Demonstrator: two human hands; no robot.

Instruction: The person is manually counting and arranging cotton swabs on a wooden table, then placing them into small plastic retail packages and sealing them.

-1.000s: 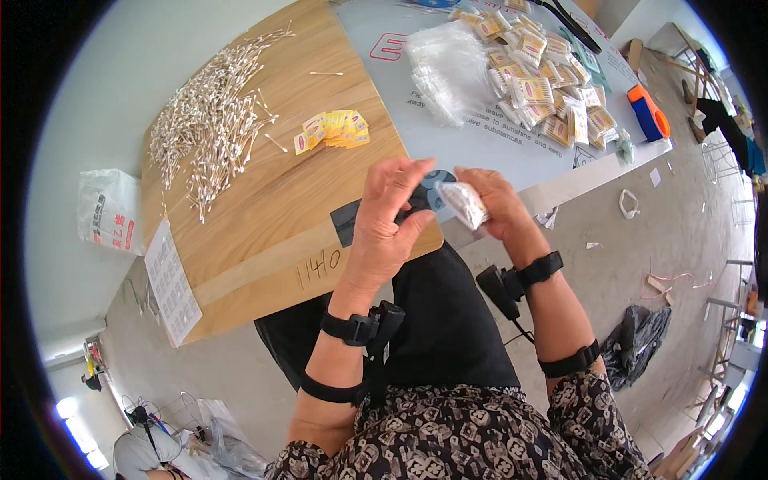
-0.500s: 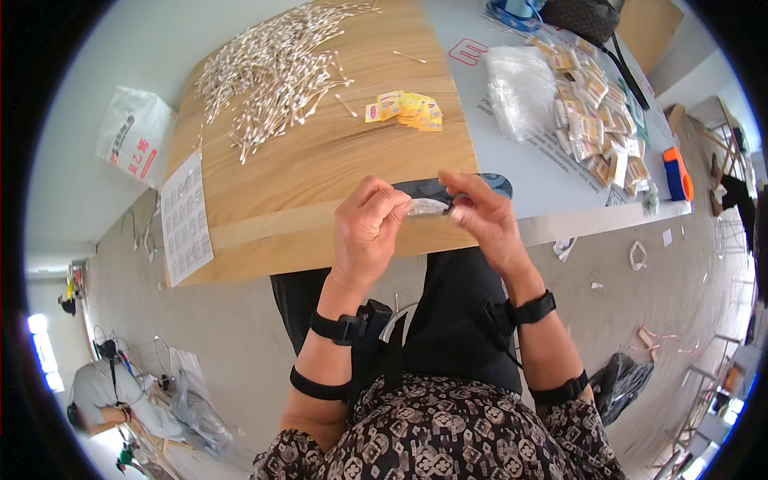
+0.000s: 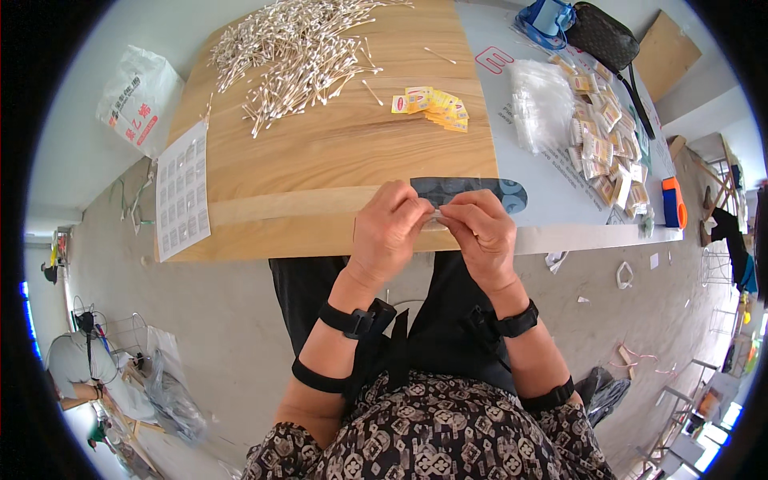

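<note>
My left hand (image 3: 390, 232) and my right hand (image 3: 486, 240) meet above the near edge of the table, fingertips pinched together. Between them is a small clear plastic bag (image 3: 434, 225), mostly hidden by the fingers. Just beyond the hands lies a dark, rounded strip (image 3: 464, 186) with circle shapes at its right end. Farther off on the wood top, yellow printed cards (image 3: 436, 104) lie fanned out. A big heap of cotton swabs (image 3: 300, 60) covers the far left, with a single swab (image 3: 372, 93) lying near the cards.
On the grey right-hand surface lie a stack of clear bags (image 3: 542, 104), a pile of filled packets (image 3: 600, 136), an orange and blue tape roll (image 3: 674, 203) and a dark pouch (image 3: 604, 36). A printed sheet (image 3: 182, 192) overhangs the left edge. A seated person (image 3: 96, 368) is behind left.
My right hand has come in toward the left, and its fingers now pinch the clear bag too. Before, its thumb and fingers were spread apart beside the bag. The whole view has shifted slightly.
</note>
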